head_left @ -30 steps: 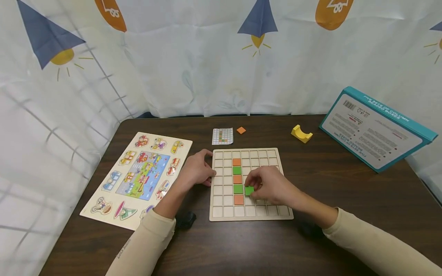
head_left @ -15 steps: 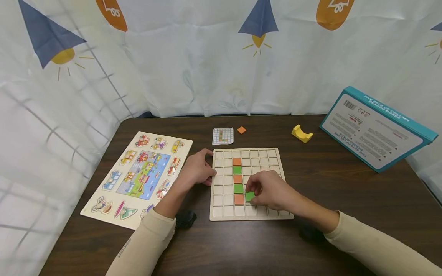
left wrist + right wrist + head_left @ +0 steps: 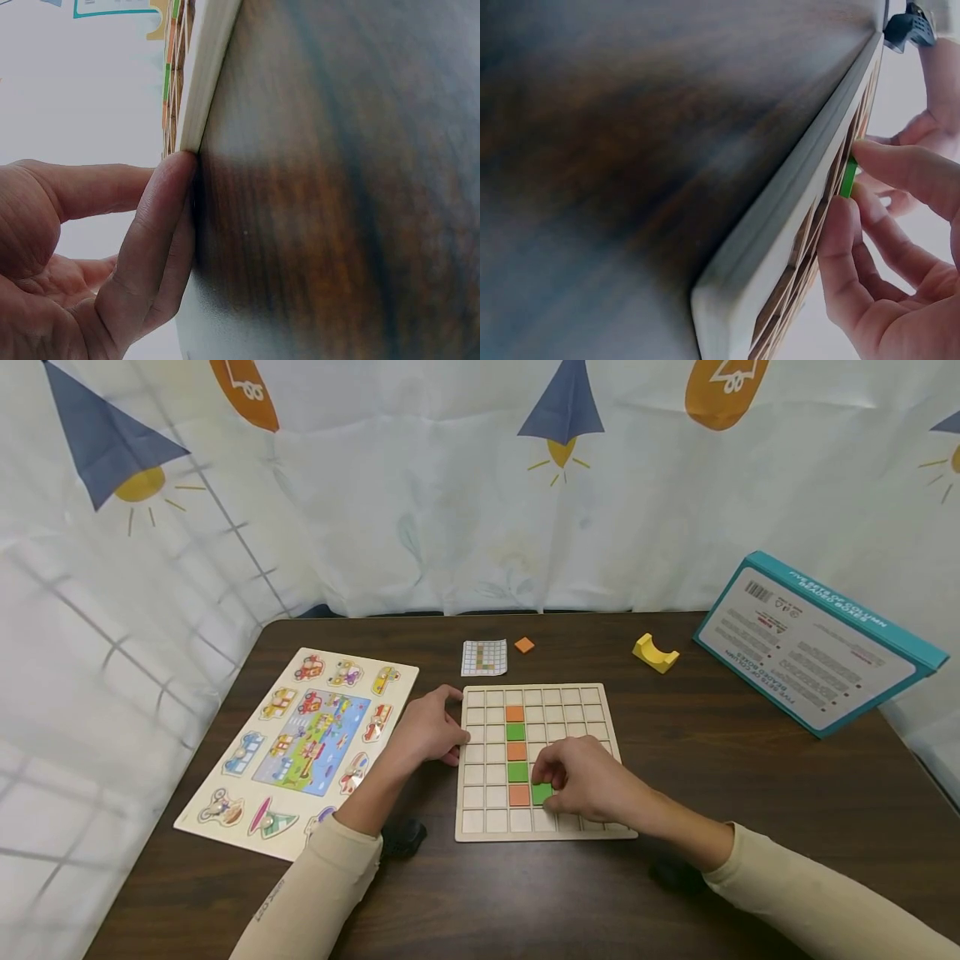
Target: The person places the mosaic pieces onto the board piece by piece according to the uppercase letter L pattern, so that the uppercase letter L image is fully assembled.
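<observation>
A wooden grid board [image 3: 483,821] lies on the dark table, with a column of alternating orange and green square tiles in its cells. My right hand [image 3: 588,779] pinches a green tile [image 3: 542,794] between thumb and fingers, just right of the lowest orange tile [image 3: 519,795]. In the right wrist view that green tile [image 3: 847,178] sits slightly tilted at the board's surface; whether it is fully seated I cannot tell. My left hand [image 3: 429,727] rests against the board's left edge. The left wrist view has its fairly straight fingers [image 3: 150,232] touching the board's side [image 3: 202,82].
Behind the board lie a small printed grid card [image 3: 484,657] and a loose orange tile [image 3: 524,645]. A yellow curved block [image 3: 656,653] is farther right, near a teal-edged box [image 3: 817,643] leaning at the back. A picture puzzle board [image 3: 247,810] lies to the left.
My right hand has moved slightly toward me with the green tile, from beside the lower green tile to beside the lowest orange one. The left hand stays at the board's edge.
</observation>
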Action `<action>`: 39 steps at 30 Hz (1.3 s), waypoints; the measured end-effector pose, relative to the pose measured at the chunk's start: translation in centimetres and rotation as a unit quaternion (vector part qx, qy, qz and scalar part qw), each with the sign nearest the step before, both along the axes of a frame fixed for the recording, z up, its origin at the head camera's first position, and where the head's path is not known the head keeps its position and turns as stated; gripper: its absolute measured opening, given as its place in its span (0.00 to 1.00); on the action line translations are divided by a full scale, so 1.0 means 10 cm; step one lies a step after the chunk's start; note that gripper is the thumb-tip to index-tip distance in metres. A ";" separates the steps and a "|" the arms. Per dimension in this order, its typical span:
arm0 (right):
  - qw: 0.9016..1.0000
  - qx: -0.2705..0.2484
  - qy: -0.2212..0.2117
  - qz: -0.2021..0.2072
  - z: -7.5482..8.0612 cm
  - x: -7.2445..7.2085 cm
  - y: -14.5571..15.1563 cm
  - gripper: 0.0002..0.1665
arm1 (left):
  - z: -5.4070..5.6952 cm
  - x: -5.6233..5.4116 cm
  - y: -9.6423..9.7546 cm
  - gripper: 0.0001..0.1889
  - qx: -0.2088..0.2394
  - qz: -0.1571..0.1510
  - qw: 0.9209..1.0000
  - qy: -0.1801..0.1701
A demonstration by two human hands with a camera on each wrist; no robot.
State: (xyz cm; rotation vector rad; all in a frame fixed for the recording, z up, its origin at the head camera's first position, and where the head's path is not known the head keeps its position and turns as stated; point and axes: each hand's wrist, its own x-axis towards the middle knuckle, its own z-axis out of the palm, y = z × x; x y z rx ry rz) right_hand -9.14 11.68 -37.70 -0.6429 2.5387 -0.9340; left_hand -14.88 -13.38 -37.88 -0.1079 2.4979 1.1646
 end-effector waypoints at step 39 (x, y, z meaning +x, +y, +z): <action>1.000 -0.010 -0.011 0.012 0.07 -0.14 0.05 0.10 | 0.01 0.01 0.01 0.34 -0.001 0.006 1.000 -0.004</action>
